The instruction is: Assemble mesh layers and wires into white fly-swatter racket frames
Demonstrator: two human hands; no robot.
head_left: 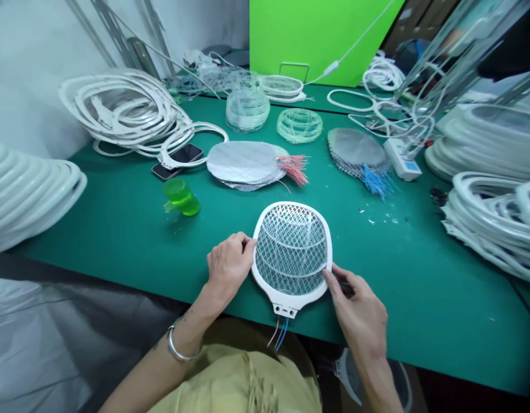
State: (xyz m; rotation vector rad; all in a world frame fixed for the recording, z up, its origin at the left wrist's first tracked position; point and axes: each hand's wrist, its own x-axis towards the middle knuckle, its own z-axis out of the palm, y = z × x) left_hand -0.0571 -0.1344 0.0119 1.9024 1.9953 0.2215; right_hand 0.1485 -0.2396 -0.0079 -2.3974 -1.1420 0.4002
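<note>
Right at the front, the left hand (229,267) and right hand (355,310) have a white swatter head (291,252) between them! The left fingers (243,244) curl around the frame's left edge, narrow on the rim, and a metal bangle (181,344) sits on that wrist. The right fingers (334,276) pinch the lower right edge, with the thumb side on top. The head sits over the mat, its mesh facing up, and whether it touches the mat is hard to call. Red and blue wires (280,335) trail from its neck towards a mustard-yellow top (230,384).

The surface is a green mat (402,298). Up ahead there's a translucent green cylinder (181,198), then a phone (185,154) under a white ring. Next comes a mesh stack with pink wires (248,166), and beside it a mesh stack with blue wires (355,152).

Further up, clear mesh rings (299,125) and a taller ring stack (242,109). White frames pile up on the left (127,112) and right (488,223), and a power strip (402,158) sits among the cables. At the back, a bright green board (312,40) stands against a white wall (32,74)!
</note>
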